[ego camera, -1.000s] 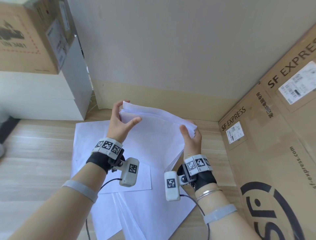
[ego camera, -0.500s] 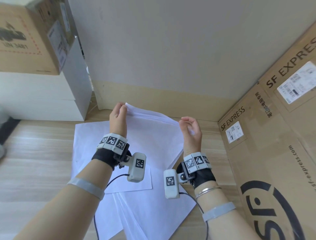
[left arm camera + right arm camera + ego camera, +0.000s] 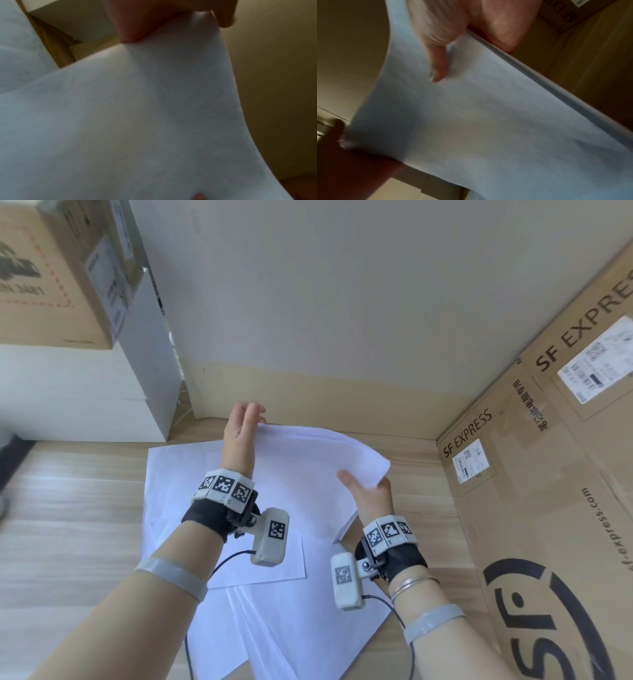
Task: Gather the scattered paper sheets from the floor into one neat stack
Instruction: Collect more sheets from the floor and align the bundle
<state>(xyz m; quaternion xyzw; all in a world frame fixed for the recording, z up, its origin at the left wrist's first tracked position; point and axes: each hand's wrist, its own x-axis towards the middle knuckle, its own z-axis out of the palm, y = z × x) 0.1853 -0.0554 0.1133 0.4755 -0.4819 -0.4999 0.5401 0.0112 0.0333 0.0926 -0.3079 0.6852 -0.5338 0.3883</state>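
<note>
Right now your right hand (image 3: pixel 368 494) pinches one end of the gathered sheets (image 3: pixel 308 460) while your left hand (image 3: pixel 241 426) steadies the other, fingers straight, probably to square them above the floor (image 3: pixel 68 508).

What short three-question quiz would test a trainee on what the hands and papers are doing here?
1. True or false: the right hand grips the held sheets.
2. Where are the loose sheets? A) on the floor B) on the cardboard box C) on a chair
3. Fill in: the left hand's fingers look ____, laid along the stack's far corner.

Key: 1 true; 2 A; 3 straight.
</note>
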